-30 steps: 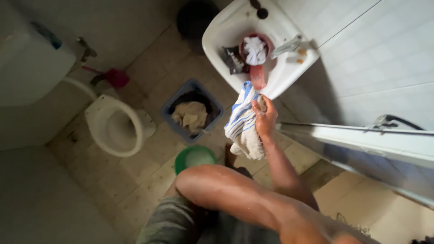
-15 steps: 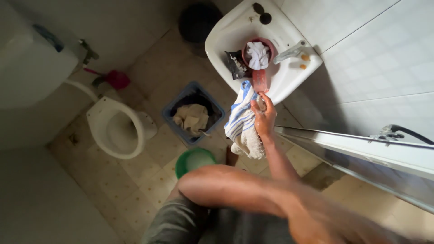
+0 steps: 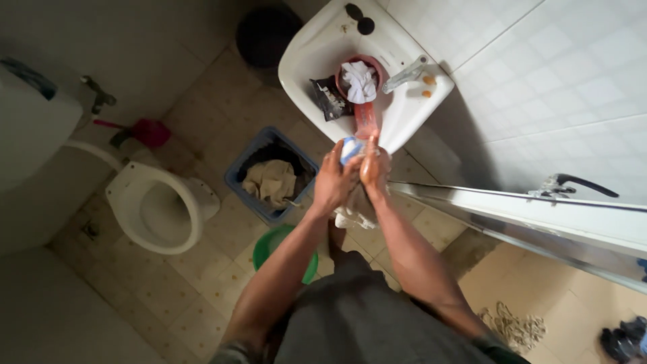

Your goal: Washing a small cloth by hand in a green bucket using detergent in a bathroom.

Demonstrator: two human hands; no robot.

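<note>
Both hands are closing around 1 cloth (image 3: 353, 202), a blue-and-white striped piece bunched between them just below the front edge of the sink (image 3: 303, 47). The left hand (image 3: 335, 180) is curling its fingers tight over the top of the bundle, where a blue fold is poking out, and the right hand (image 3: 373, 170) is pressing against the other side with its fingers wrapped in. Held that way, palm against palm, the fabric is being squeezed or rubbed, and the loose pale end is hanging down free beneath the wrists so drips would be falling toward the floor rather than onto the person's clothes.

A green bucket (image 3: 266, 248) is sitting on the tiles almost under the hands, half hidden by the left forearm. Just to its left a blue basket (image 3: 244, 168) is holding a crumpled beige cloth (image 3: 269, 182), within easy reach. In the sink, a red bowl (image 3: 345, 66) is holding a white cloth (image 3: 358, 79) right under the tap (image 3: 404, 73), with a dark packet (image 3: 329, 98) leaning beside it. A toilet (image 3: 151, 209) is standing further left, and a metal door rail (image 3: 512, 209) is running along the right.
</note>
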